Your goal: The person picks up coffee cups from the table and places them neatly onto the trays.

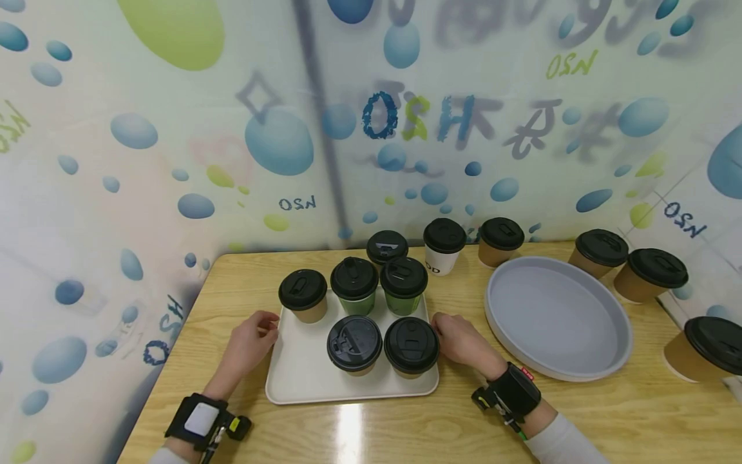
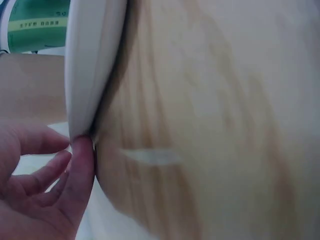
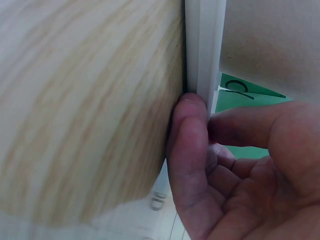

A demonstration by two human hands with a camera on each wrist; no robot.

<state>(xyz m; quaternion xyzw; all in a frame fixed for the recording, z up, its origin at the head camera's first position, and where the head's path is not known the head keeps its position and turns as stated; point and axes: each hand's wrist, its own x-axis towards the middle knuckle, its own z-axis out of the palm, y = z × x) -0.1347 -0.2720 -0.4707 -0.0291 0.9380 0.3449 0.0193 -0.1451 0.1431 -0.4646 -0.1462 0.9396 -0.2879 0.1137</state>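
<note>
A white rectangular tray (image 1: 301,380) carries several lidded paper cups: a brown cup (image 1: 311,314) at the back left, a green cup (image 1: 356,304) and another green cup (image 1: 402,303) beside it, and two dark-lidded cups (image 1: 354,345) in front. My left hand (image 1: 252,339) pinches the tray's left side; in the left wrist view, thumb and fingers (image 2: 81,165) meet at its rim. On the opposite side, my right hand (image 1: 462,339) grips the tray's right rim between thumb and fingers (image 3: 189,145).
Right of the tray lies a round grey tray (image 1: 559,316). Along the back stand a white cup (image 1: 442,258) and a brown cup (image 1: 500,250), with another lidded cup (image 1: 387,246) behind the green ones. More brown cups (image 1: 643,283) stand at the right. A patterned wall (image 1: 348,129) rises behind the table.
</note>
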